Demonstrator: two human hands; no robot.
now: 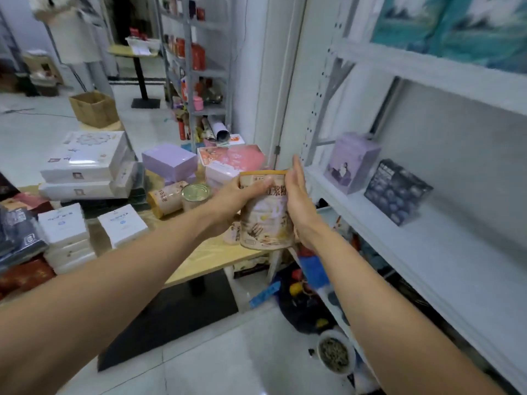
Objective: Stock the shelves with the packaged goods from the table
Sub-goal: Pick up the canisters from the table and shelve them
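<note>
My forearms reach up from the bottom edge, and between the hands I carry the can [265, 220], upright, above the edge of the table [205, 258]. My left hand [242, 192] wraps its side, thumb across the label. My right hand [299, 201] lies flat against the other side, fingers straight. The shelf [427, 252] is just right of my right hand. I'd hold the can level, swing it rightward and set it on bare board short of the purple box [352, 163].

Label on can [265, 218]: printed paper, slight sheen. Lid of tin [196, 192]: bright bare metal. Top of table [199, 260]: pale matt wood. Painted shelf [413, 246]: white, smooth metal. Wrapped boxes [82, 158]: glossy film. Brown carton [94, 108]: matt cardboard.
</note>
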